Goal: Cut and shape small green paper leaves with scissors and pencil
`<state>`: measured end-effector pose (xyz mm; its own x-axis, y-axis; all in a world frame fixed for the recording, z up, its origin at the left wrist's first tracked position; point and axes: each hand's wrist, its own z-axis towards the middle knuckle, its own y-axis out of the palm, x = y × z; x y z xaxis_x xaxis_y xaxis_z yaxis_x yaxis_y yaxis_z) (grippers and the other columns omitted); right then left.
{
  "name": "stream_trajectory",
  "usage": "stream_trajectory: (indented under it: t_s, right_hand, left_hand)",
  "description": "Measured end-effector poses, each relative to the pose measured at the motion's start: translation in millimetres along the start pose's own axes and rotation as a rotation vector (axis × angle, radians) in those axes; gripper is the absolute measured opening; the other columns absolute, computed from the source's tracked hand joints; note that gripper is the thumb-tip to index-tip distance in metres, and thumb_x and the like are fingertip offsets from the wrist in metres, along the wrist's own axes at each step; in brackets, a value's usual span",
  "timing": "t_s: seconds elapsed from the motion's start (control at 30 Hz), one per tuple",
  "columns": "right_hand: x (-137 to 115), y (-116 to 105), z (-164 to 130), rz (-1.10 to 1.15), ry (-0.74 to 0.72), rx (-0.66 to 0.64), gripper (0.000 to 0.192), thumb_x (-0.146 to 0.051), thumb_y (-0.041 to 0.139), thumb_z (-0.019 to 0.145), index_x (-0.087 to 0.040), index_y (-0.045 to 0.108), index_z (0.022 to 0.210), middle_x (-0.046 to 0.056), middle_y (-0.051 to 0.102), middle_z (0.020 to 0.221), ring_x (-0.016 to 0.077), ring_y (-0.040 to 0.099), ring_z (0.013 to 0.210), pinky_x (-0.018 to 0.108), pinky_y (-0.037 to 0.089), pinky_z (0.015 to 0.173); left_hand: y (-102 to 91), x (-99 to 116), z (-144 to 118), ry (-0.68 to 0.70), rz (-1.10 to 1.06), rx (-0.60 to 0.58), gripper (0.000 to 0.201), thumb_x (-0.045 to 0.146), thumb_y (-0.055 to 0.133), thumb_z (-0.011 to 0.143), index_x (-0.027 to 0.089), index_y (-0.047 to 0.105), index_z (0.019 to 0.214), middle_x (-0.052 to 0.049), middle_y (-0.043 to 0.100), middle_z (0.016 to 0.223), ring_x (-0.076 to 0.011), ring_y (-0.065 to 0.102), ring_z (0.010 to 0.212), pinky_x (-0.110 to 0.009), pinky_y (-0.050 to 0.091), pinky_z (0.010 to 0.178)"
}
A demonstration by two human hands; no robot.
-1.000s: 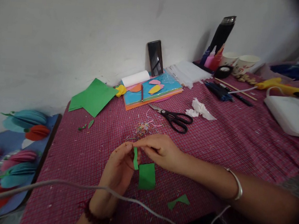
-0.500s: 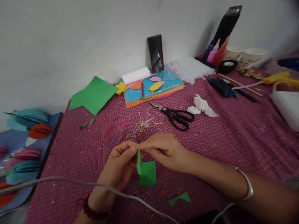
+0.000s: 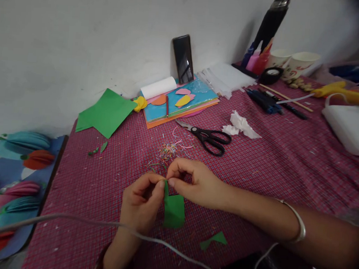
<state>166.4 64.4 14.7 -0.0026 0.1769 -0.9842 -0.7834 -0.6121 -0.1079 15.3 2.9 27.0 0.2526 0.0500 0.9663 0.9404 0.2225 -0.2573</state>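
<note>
My left hand (image 3: pixel 140 203) and my right hand (image 3: pixel 194 182) meet over the red checked tablecloth (image 3: pixel 288 166). Together their fingertips pinch a thin green paper strip (image 3: pixel 165 191) that hangs down between them. A small green paper rectangle (image 3: pixel 174 211) lies on the cloth just below the strip, partly behind it. A bow-shaped green offcut (image 3: pixel 213 240) lies to the lower right. Black scissors (image 3: pixel 208 136) rest beyond my hands, near a pile of fine coloured paper shreds (image 3: pixel 167 151).
A green sheet (image 3: pixel 105 113), a stack of coloured paper (image 3: pixel 181 104), a phone (image 3: pixel 182 59) leaning on the wall, crumpled tissue (image 3: pixel 241 126), pens, cups, a yellow glue gun (image 3: pixel 342 92) and a white pouch (image 3: pixel 352 126) sit farther back. A grey cable (image 3: pixel 69 221) crosses the foreground. Paper flowers (image 3: pixel 20 168) lie left.
My hands have stayed together on the green strip, with the fingers shifting slightly along it. The view has tilted a little, so everything sits lower and to the left.
</note>
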Motion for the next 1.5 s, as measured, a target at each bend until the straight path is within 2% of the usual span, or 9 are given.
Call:
stream_trajectory:
  t_s: [0.2,0.37,0.47,0.67,0.87,0.97,1.27,1.4,1.5]
  right_hand:
    - [2.7,-2.6,0.6,-0.214,-0.074,0.001,0.006,-0.013,0.051,0.074,-0.018,0.051,0.072,-0.004,0.054,0.065,0.0083,0.049,0.059,0.02,0.037,0.054]
    - [1.7,-3.3,-0.4,-0.362,-0.156,0.063,0.007,-0.011,0.051,0.071,-0.018,0.051,0.071,-0.004,0.054,0.064,0.0076,0.048,0.057,0.02,0.034,0.053]
    - [1.7,-2.6,-0.3,-0.408,-0.206,0.065,0.007,-0.011,0.05,0.071,-0.017,0.051,0.072,-0.004,0.054,0.065,0.0078,0.049,0.057,0.019,0.033,0.054]
    - [0.6,-4.4,-0.6,-0.559,-0.305,0.02,0.008,-0.009,0.05,0.073,-0.017,0.052,0.072,-0.003,0.054,0.064,0.0095,0.049,0.06,0.022,0.033,0.057]
    - [-1.1,-10.6,-1.4,-0.79,-0.537,-0.046,0.015,-0.007,0.045,0.081,-0.015,0.056,0.076,0.001,0.061,0.073,0.0127,0.052,0.069,0.027,0.036,0.068]
    - [-0.6,-14.0,-0.7,-0.87,-0.583,-0.074,0.017,-0.009,0.046,0.085,-0.015,0.06,0.081,0.002,0.063,0.078,0.014,0.054,0.074,0.028,0.036,0.071]
    - [-3.4,-19.4,0.3,-0.82,-0.558,-0.139,0.013,-0.011,0.05,0.086,-0.016,0.061,0.082,0.001,0.062,0.08,0.014,0.054,0.078,0.032,0.035,0.081]
    - [-5.6,-21.7,2.6,-0.594,-0.362,-0.026,0.013,-0.011,0.057,0.077,-0.017,0.061,0.088,0.001,0.061,0.086,0.0155,0.054,0.088,0.033,0.035,0.085]
    - [-4.5,-22.6,6.4,-0.272,-0.196,0.133,0.016,-0.016,0.058,0.077,-0.017,0.058,0.093,0.004,0.059,0.097,0.0163,0.053,0.094,0.032,0.039,0.085]
  left_hand:
    - [1.7,-6.0,0.0,-0.048,0.026,-0.032,0.011,0.027,0.069,0.069,0.018,0.068,0.063,0.0,0.058,0.054,-0.0095,0.049,0.049,-0.019,0.038,0.046]
    - [4.3,-15.5,-0.5,-0.216,-0.279,-0.128,0.016,0.033,0.071,0.071,0.017,0.068,0.071,0.0,0.061,0.06,-0.0097,0.053,0.055,-0.019,0.042,0.053]
    - [4.5,-18.5,-0.1,-0.246,-0.297,-0.131,0.015,0.03,0.072,0.071,0.017,0.065,0.071,0.002,0.059,0.06,-0.0073,0.049,0.053,-0.017,0.039,0.051]
    - [1.8,-17.4,1.8,-0.257,-0.224,-0.16,0.017,0.029,0.068,0.073,0.016,0.06,0.066,0.004,0.052,0.055,-0.0058,0.043,0.048,-0.017,0.033,0.046]
    - [6.7,-9.4,4.0,-0.407,-0.407,-0.145,0.018,0.026,0.07,0.062,0.016,0.055,0.059,0.007,0.043,0.046,-0.0048,0.036,0.042,-0.018,0.029,0.043]
    - [6.7,-6.9,4.9,-0.483,-0.495,-0.16,0.018,0.027,0.07,0.061,0.016,0.056,0.059,0.006,0.044,0.046,-0.0053,0.037,0.042,-0.018,0.031,0.043]
    - [6.2,-11.2,7.4,-0.422,-0.441,-0.144,0.021,0.029,0.072,0.061,0.016,0.056,0.058,0.006,0.044,0.045,-0.0052,0.037,0.041,-0.018,0.028,0.041]
    - [1.8,-19.2,4.9,-0.282,-0.304,-0.11,0.02,0.031,0.069,0.07,0.016,0.058,0.063,0.005,0.047,0.05,-0.006,0.038,0.045,-0.018,0.03,0.043]
    - [-1.6,-23.0,0.8,-0.137,-0.194,-0.034,0.016,0.029,0.066,0.077,0.017,0.061,0.068,0.004,0.05,0.056,-0.0067,0.041,0.051,-0.018,0.032,0.046]
